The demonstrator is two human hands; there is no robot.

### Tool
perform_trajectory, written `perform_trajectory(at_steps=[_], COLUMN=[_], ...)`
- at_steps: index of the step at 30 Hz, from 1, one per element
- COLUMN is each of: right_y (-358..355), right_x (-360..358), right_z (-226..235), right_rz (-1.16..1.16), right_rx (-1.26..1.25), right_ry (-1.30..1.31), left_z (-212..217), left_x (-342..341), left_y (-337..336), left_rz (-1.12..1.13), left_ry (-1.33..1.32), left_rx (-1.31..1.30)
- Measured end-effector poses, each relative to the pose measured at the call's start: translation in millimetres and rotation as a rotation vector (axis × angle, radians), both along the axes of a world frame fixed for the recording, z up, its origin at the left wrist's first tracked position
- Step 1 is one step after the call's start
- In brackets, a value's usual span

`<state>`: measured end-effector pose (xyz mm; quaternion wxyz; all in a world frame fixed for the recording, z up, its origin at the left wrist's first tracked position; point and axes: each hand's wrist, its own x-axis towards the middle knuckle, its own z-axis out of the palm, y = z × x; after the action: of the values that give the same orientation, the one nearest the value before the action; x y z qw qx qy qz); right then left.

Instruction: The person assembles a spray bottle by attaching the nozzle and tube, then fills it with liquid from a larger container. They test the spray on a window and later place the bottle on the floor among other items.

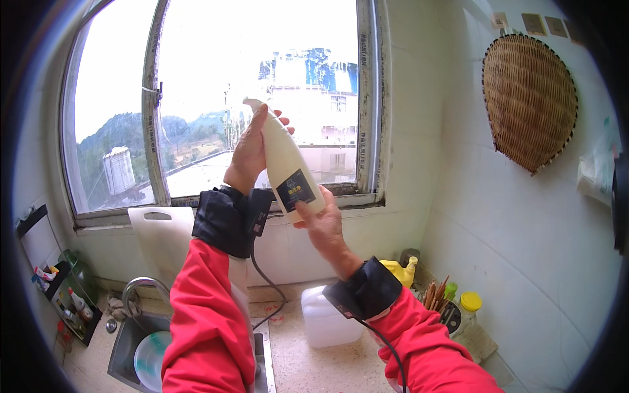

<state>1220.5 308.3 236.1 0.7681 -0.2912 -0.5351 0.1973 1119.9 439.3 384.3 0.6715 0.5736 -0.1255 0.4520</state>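
Cream-white squeeze bottle [285,160] is being held up against the window [262,98], left hand [252,152] closing around its neck, right hand [321,223] gripping its base; the cap end likely needs handling next.

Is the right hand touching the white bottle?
Touching. The head view shows the right hand gripping the bottle's bottom end, thumb across its dark label.
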Motion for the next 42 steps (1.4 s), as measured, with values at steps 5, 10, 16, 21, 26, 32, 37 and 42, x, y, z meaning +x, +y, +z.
perform_trajectory(at_steps=[5, 10, 16, 21, 26, 32, 37, 42], right_y=[6, 15, 32, 27, 12, 0, -21, -45], right_x=[0, 5, 7, 8, 19, 19, 11, -1], right_z=[4, 8, 18, 19, 19, 9, 5, -2], right_rz=[0.004, 0.035, 0.015, 0.105, 0.125, -0.071, -0.556, -0.925], right_rx=[0.006, 0.057, 0.098, 0.079, -0.066, 0.055, 0.053, 0.165], right_ry=[0.024, 0.021, -0.055, 0.055, 0.046, -0.045, -0.372, -0.615], left_z=[7, 14, 37, 33, 13, 10, -6, -33], left_x=[7, 2, 4, 7, 7, -4, -18, -29], left_y=[9, 0, -2, 7, 17, 31, 43, 40], left_rz=[0.015, 0.051, 0.184, 0.21, 0.032, 0.184, 0.141, -0.283], left_ry=[0.008, 0.015, 0.044, 0.002, -0.074, -0.064, -0.104, -0.166], left_rx=[-0.013, 0.023, 0.134, 0.045, 0.005, -0.145, -0.269, -0.375])
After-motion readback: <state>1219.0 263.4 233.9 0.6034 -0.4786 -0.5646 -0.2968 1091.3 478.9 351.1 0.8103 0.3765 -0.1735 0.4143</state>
